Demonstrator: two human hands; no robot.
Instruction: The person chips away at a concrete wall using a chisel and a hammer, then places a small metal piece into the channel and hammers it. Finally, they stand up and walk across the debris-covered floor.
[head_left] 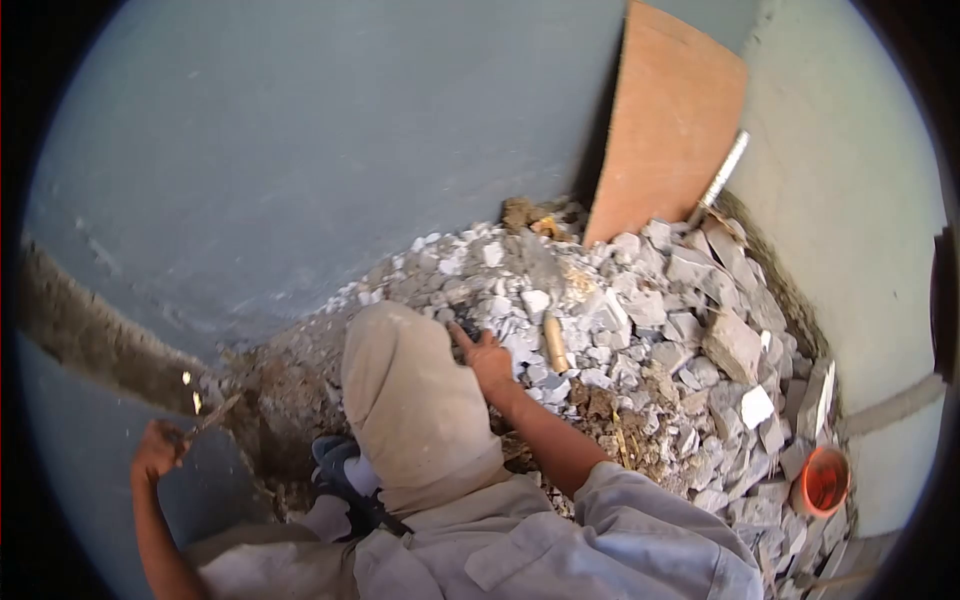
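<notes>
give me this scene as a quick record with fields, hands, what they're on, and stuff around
left hand: gripping a thin tool, tip toward the wall groove
right hand: at the rubble, fingers by a dark patch; grip unclear
near right hand: wooden handle lying on the rubble
knee: bent, between the two hands
against the wall: orange-brown board, leaning
beside board: silvery strip, tilted
bucket: orange, at the rubble's right side in the picture
</notes>
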